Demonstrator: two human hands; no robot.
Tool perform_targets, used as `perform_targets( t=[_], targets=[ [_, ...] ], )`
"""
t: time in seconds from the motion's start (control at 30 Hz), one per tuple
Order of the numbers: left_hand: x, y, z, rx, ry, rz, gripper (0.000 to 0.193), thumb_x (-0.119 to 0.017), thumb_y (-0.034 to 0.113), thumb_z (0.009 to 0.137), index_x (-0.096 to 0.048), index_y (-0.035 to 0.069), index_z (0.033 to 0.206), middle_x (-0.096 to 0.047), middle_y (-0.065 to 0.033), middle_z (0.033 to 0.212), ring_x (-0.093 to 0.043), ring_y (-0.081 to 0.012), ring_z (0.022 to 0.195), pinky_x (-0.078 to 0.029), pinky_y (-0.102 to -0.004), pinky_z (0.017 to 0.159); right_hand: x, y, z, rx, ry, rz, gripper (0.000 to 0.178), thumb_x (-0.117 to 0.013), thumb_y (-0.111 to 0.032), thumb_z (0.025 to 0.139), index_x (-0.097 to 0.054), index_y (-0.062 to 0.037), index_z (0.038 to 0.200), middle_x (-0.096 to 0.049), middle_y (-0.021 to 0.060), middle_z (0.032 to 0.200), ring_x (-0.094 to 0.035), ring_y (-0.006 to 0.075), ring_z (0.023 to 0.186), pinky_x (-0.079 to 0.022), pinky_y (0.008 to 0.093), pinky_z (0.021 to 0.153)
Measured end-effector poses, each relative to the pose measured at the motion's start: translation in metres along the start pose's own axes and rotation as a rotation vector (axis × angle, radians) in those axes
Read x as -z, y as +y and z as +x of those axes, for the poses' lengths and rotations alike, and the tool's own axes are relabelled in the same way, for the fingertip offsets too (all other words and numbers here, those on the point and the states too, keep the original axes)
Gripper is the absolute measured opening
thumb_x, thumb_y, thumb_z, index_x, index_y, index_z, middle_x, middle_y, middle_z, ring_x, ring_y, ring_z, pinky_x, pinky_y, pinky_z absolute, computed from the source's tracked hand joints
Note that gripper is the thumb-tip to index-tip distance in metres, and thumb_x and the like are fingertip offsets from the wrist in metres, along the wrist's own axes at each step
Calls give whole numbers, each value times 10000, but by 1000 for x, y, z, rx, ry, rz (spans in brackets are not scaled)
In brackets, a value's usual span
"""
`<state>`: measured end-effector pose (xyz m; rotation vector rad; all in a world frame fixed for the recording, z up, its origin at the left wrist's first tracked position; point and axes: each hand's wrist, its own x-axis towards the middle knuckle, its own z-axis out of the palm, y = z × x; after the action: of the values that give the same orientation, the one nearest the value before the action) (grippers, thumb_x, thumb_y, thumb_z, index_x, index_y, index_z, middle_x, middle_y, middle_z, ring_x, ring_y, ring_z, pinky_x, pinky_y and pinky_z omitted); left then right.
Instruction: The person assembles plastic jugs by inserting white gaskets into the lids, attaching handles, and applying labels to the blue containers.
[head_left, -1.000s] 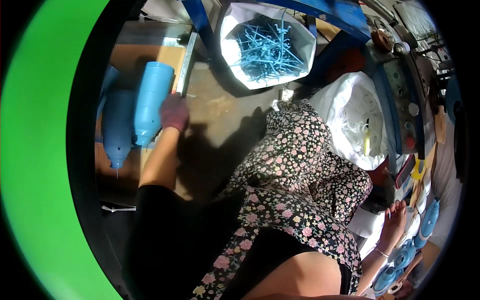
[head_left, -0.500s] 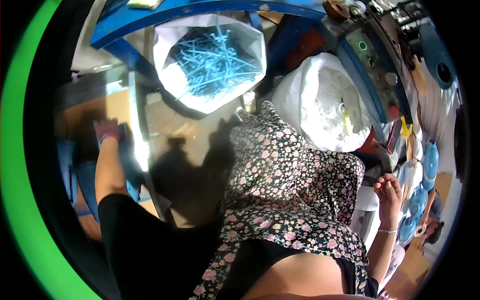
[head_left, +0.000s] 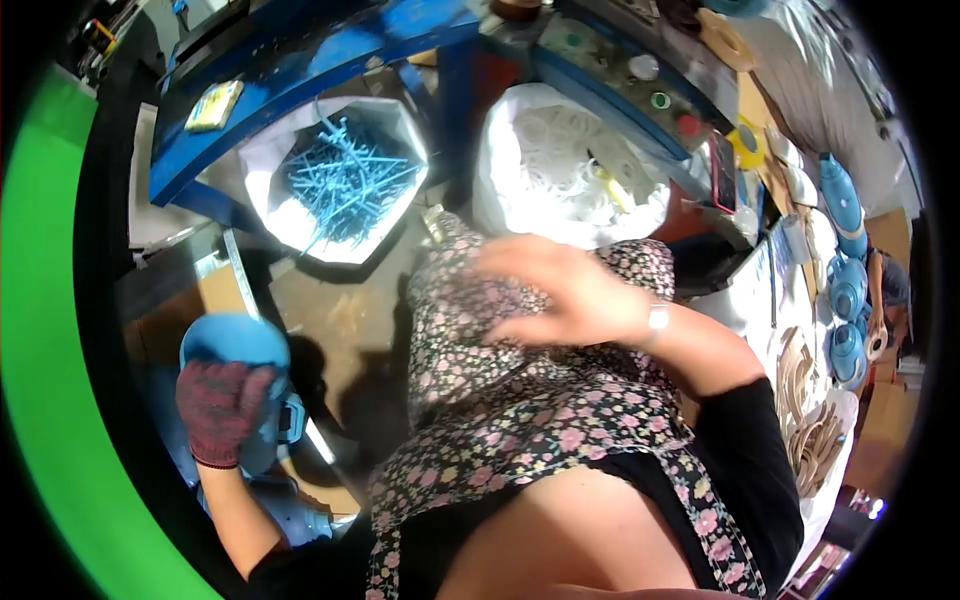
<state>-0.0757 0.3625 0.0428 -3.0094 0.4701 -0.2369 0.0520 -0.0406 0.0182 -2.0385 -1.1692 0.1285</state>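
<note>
My left hand, in a dark red and grey knit glove, is closed on a blue plastic container with a wide round end. More blue plastic pieces lie below and beside it in an open cardboard box. My bare right hand hovers over my flowered apron, thumb apart from the fingers. Motion blurs its fingertips, and I see nothing in it. Ahead of my lap stand a white sack of thin blue plastic sticks and a white sack of clear plastic rings.
A blue metal bench spans the far side, with a small yellow packet on it. A control panel with buttons and a phone are at the far right. Blue jugs and another person are farther right.
My left hand has come back toward me out of the box, now gripping a blue container. My right hand has swung from the right side to above my lap. The view has shifted.
</note>
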Motion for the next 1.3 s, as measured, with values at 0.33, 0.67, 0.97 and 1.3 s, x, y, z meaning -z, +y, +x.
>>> perform_targets(
  t=[0.33,0.67,0.97,1.3],
  targets=[
    [0,87,91,210,662,-905,304,-652,199,794,-598,2,1018,-597,-101,975,-573,-295,939,-460,-442,856,9,18,-26,-222,676,553,135,-624,-147,889,-646,-29,952,-660,74,820,-618,144,767,-506,281,705],
    [-67,165,96,501,-228,-1754,417,-558,280,894,-527,12,1211,-547,-142,1199,-539,-295,1115,-418,-445,988,3,43,-110,-431,952,1321,192,-596,-175,933,-607,7,994,-636,39,867,-572,87,784,-488,255,724],
    [-71,184,120,407,-84,-1961,463,-528,314,932,-440,61,1309,-478,-146,1308,-500,-302,1180,-400,-461,1022,88,162,-358,-932,1036,-861,351,-700,-206,777,-656,-25,1075,-659,159,1071,-597,322,1023,-465,380,923],
    [-47,204,141,114,-9,-2270,526,-495,352,973,-344,115,1418,-402,-151,1430,-458,-311,1253,-380,-478,1059,54,134,-369,-1062,898,-736,290,-734,-241,766,-704,-93,1013,-659,121,1066,-576,299,1026,-466,374,897]
  ],
)
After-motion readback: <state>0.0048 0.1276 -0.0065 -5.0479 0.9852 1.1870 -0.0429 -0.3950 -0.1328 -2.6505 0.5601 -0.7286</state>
